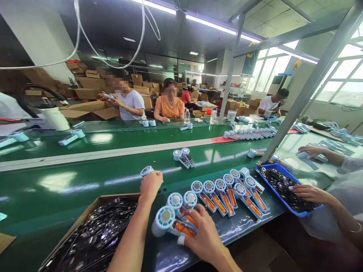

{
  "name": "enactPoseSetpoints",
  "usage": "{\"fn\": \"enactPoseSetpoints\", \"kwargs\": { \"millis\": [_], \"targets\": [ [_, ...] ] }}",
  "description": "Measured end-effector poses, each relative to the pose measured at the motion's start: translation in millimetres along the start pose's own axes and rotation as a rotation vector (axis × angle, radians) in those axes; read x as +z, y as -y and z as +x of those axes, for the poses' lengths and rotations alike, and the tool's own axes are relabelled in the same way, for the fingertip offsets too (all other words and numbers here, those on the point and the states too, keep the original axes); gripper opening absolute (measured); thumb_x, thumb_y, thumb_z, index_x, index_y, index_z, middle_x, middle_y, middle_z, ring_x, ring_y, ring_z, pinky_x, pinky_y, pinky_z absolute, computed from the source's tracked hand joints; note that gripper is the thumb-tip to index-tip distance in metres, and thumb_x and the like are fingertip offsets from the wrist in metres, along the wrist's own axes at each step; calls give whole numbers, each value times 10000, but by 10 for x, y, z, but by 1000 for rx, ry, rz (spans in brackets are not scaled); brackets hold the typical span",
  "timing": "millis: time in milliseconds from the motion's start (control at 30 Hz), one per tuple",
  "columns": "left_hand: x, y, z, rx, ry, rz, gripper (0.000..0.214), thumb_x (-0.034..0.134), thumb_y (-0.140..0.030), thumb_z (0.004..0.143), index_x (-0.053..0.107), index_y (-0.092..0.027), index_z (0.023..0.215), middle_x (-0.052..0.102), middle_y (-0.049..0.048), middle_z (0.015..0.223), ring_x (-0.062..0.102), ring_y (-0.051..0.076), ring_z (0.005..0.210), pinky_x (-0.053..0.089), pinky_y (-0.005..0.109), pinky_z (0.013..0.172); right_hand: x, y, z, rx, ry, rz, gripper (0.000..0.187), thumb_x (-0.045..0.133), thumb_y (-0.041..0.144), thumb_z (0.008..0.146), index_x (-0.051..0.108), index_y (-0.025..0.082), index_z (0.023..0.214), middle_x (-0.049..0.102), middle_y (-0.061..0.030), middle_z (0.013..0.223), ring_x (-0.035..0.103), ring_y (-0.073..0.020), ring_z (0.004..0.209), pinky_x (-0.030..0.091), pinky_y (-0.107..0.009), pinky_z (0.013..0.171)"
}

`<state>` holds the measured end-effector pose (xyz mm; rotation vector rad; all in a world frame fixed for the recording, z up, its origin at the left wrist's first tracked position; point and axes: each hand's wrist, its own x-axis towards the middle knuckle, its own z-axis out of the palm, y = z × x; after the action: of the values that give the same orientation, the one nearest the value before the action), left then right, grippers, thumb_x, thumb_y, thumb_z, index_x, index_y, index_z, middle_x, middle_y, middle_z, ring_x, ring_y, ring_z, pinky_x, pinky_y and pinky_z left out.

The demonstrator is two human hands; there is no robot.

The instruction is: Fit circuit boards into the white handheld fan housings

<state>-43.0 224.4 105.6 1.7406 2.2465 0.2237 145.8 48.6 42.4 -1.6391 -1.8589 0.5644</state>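
The left hand (151, 185) reaches out over the green belt (85, 177), its fingers curled around a small blue fan (146, 170). The right hand (202, 234) lies on the nearest fans (172, 219) at the table edge, fingers spread and touching them, though I cannot tell if it grips one. A cardboard box (93, 230) of dark parts sits under the left arm, and more fans (227, 190) lie in a row to the right.

Bright ceiling strip lights and window daylight, glare on green belt (85, 181), wide-angle edge distortion.
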Motion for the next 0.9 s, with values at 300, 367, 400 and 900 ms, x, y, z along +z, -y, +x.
{"fn": "enactPoseSetpoints", "kwargs": {
  "millis": [300,367,400,900],
  "targets": [
    [537,646,-1544,175,-506,29,342,437,-330,993,737,-221,1117,686,93,959,680,217,675,433,281,535,267,89,192,232,-71,-362,603,754,225,804,582,222,1383,388,-229,1561,515,-417,1334,459,-531,1028],
    [857,752,-1756,297,-474,2,290,493,-276,965,757,-242,1079,692,67,910,701,191,697,455,243,559,248,35,195,183,-37,-365,633,726,204,813,546,233,1419,372,-214,1577,502,-408,1353,465,-518,1031],
    [984,765,-1828,301,-438,0,283,505,-257,958,760,-251,1080,693,59,897,702,179,676,452,231,548,249,-17,164,151,-34,-360,642,708,188,814,531,241,1429,366,-202,1584,496,-402,1362,462,-516,1040],
    [345,916,-1624,263,-152,185,388,399,-110,962,724,-215,1146,738,114,1060,682,275,1028,533,363,896,497,-68,21,-496,-170,-128,329,499,149,948,548,232,1262,664,-121,1093,672,-287,974,591,-429,817]
  ]
}}
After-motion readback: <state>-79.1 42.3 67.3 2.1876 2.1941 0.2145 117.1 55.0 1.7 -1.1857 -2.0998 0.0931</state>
